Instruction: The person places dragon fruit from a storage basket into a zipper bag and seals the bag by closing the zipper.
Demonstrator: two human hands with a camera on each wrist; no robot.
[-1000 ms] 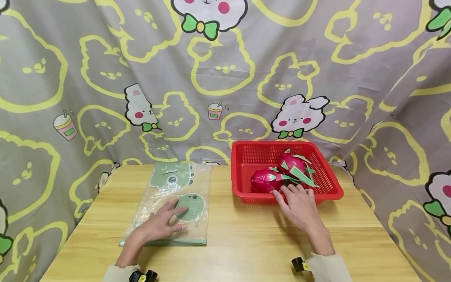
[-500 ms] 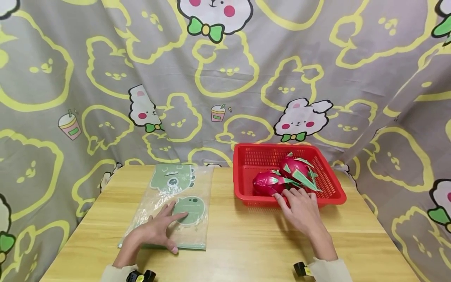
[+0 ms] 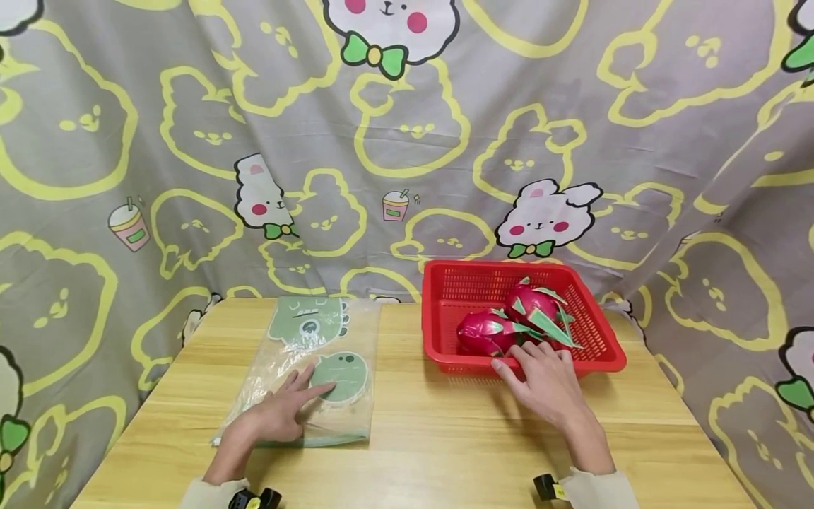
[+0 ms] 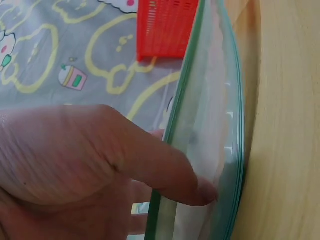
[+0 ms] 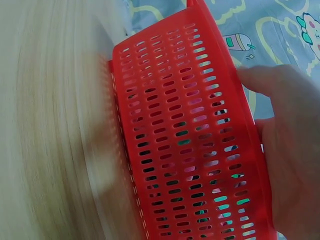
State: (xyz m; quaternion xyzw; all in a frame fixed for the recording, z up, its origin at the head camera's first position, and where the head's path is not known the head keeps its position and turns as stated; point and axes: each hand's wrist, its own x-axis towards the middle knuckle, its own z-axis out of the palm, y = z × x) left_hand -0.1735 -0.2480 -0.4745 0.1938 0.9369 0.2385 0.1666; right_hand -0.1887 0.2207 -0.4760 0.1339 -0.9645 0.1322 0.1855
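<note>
A clear plastic zip bag [image 3: 362, 420] with green cartoon prints lies flat at the left of the table, its zip edge towards the person. My left hand [image 3: 280, 413] is spread over it. In the left wrist view the thumb [image 4: 192, 187] is inside the parted mouth, and the green edge of the upper layer runs between it and the fingers. My right hand [image 3: 547, 378] rests on the front rim of a red plastic basket [image 3: 439, 357], its fingers bent loosely over the rim. Two dragon fruits, a front one [image 3: 480, 331] and a rear one [image 3: 531, 304], lie inside.
The light wooden table [image 3: 413, 438] stands against a grey curtain [image 3: 305, 127] with yellow outlines and white rabbits. Bare tabletop lies between bag and basket. Small black cameras sit at the left wrist [image 3: 270, 498] and right wrist [image 3: 543, 486].
My left thumb has gone from out past the bag's zip edge to under its upper layer, and the edge has lifted. My right hand stays at the basket rim, its thumb slightly shifted.
</note>
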